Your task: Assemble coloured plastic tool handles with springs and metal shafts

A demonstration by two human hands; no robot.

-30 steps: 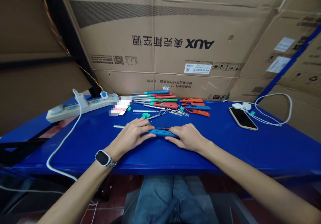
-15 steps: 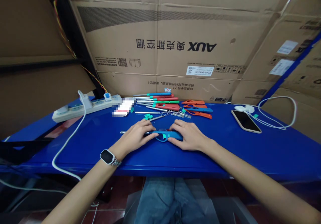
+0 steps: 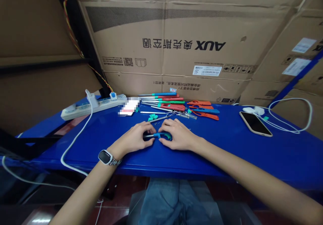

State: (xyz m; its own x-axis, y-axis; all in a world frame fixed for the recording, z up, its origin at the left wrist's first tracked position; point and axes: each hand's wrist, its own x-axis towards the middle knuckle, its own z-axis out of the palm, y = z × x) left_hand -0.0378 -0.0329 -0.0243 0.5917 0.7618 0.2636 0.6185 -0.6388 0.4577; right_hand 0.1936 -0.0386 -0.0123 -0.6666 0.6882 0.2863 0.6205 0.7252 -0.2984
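Observation:
A blue long-necked lighter (image 3: 157, 135) with a metal tube and a green trigger lies across the front of the table, between my hands. My right hand (image 3: 179, 135) is closed round its handle, which is mostly hidden under the palm. My left hand (image 3: 135, 138) holds the metal tube between thumb and fingers. Just behind them are small green plastic pieces (image 3: 152, 117), a few tiny screws (image 3: 156, 123) and a thin metal rod (image 3: 160, 118). Clear narrow parts (image 3: 187, 115) lie farther right.
Several coloured lighters (image 3: 166, 98) lie at the back, beside orange handle shells (image 3: 205, 116) and a blue shell (image 3: 205, 110). A power strip (image 3: 103, 102) stands left, with a white cable (image 3: 75, 136). At right is a phone (image 3: 256, 124). Cardboard (image 3: 176, 23) walls the back.
The lighter has turned in my hands, and my right hand now covers more of its handle. My left hand has shifted onto the tube. The view has swung slightly left.

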